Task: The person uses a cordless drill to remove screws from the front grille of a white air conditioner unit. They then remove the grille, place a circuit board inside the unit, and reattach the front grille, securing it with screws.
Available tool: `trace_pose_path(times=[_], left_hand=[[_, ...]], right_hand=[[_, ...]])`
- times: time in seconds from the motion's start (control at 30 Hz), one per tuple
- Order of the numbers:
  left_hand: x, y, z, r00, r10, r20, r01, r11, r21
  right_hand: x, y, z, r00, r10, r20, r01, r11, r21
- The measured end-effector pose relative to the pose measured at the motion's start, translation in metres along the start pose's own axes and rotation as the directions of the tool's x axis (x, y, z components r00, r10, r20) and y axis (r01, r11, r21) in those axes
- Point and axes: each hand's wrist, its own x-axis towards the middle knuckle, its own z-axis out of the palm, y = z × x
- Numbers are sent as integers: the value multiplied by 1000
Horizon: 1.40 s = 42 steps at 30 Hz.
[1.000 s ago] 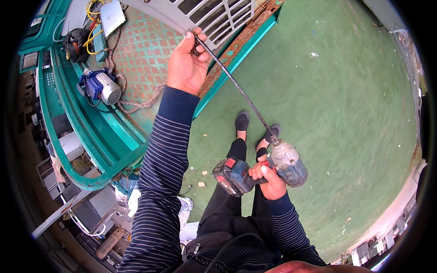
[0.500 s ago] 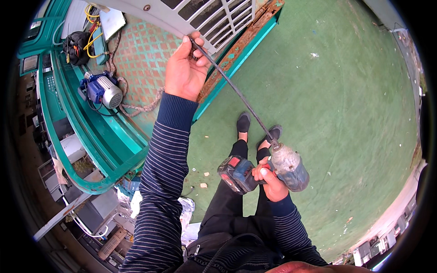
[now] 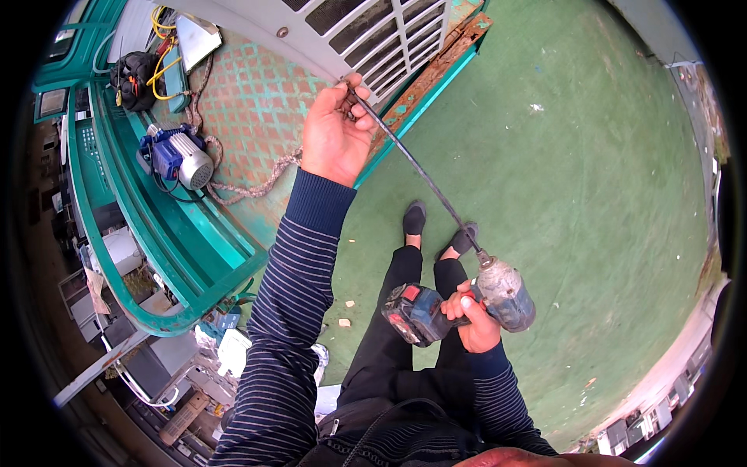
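Observation:
My right hand (image 3: 476,321) is wrapped round the handle of a cordless impact driver (image 3: 510,300) with a worn metal nose and a blue and red battery. A long dark screwdriver bit (image 3: 420,171) runs from its chuck up and to the left. At the far end of that bit, my left hand (image 3: 338,132) is closed with thumb and fingers around the tip, beside the lower edge of a grey metal casing (image 3: 257,35) with a slatted grille (image 3: 389,39). The fingers hide the very tip, so whether it meets a screw there I cannot tell.
The casing stands on a rusty green truck bed (image 3: 257,101). A blue and silver motor pump (image 3: 180,156), a rope (image 3: 261,187), a black bag (image 3: 134,80) and yellow hoses (image 3: 162,70) lie on it. Green floor (image 3: 591,194) spreads right, and scrap (image 3: 187,373) is heaped lower left.
Both hands, with the driver and bit, have shifted slightly right and down in view. The casing and truck bed also appear further right. My grip on the driver and bit is unchanged.

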Motion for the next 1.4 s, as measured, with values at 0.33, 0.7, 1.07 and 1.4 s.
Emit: trace_pose_path(times=[0.33,0.7,1.07,1.4], left_hand=[[-1,-1,1,999,-9,35,11,999,-51],[3,0,-2,998,-29,53,33,997,-76],[4,0,-2,996,-20,84,29,994,-109],[2,3,1,997,-25,70,33,991,-127]], right_hand=[[0,7,8,993,111,42,-116,986,123],[-5,14,7,1000,-24,-15,18,945,-326],[-3,3,4,1000,10,-23,-14,984,-176],[-1,-1,6,999,12,-39,-20,983,-185]])
